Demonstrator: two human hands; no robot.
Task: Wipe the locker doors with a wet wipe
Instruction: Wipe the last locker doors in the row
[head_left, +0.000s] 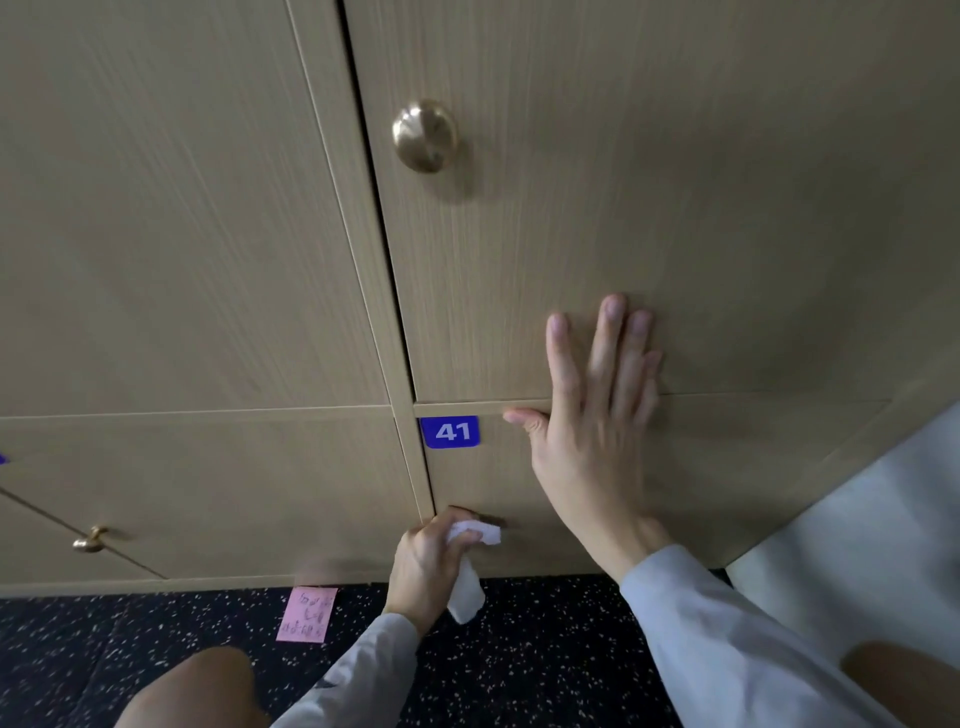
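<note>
Item: locker bank, wood-grain fronts, seen from a crouch.

- Lower locker door (545, 499), marked by a blue number plate (450, 431) reading 41 at its 11 o'clock corner. This is the door being worked.
- Left hand (423, 564), at 6 o'clock in the view: fingers curled round a white wet wipe (475, 535), the bunched end pressed to the lower door near its left edge, a loose tail hanging toward the floor. A dark shape just behind the wipe may be this door's knob (too hidden to say).
- Right hand (592, 415), at about 3 o'clock from the plate: flat, fingers straight, grasping nothing; fingertips lie on the upper locker door (623, 182), palm across the seam.
- Brass knob (425, 136) on the upper door, 12 o'clock.
- Pink sticky note (306, 614) on the speckled floor (156, 634), 7 o'clock.

Step, judged: wiping the lower door, early, at its left edge. Next move calls for sweeping the wipe rightward across the panel, and the bracing hand lies in that path.
</note>
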